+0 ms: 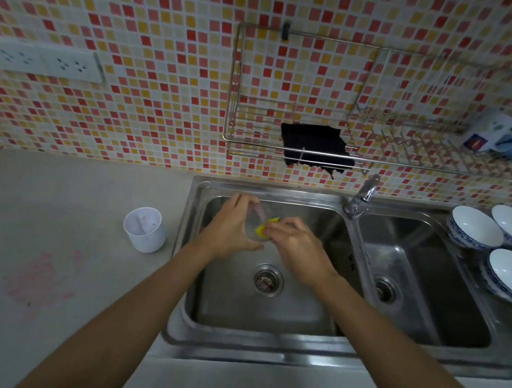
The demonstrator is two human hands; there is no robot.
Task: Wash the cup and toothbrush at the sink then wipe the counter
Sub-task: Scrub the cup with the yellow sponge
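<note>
Left hand [230,230] holds cup [255,213] (right hand [300,247] pinches sponge [260,230]).

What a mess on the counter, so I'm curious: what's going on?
A person is washing up over the left sink basin. The left hand holds a clear cup while the right hand presses a yellow sponge against it. A white cup stands on the counter, whose pink smear is not yet wiped.
</note>
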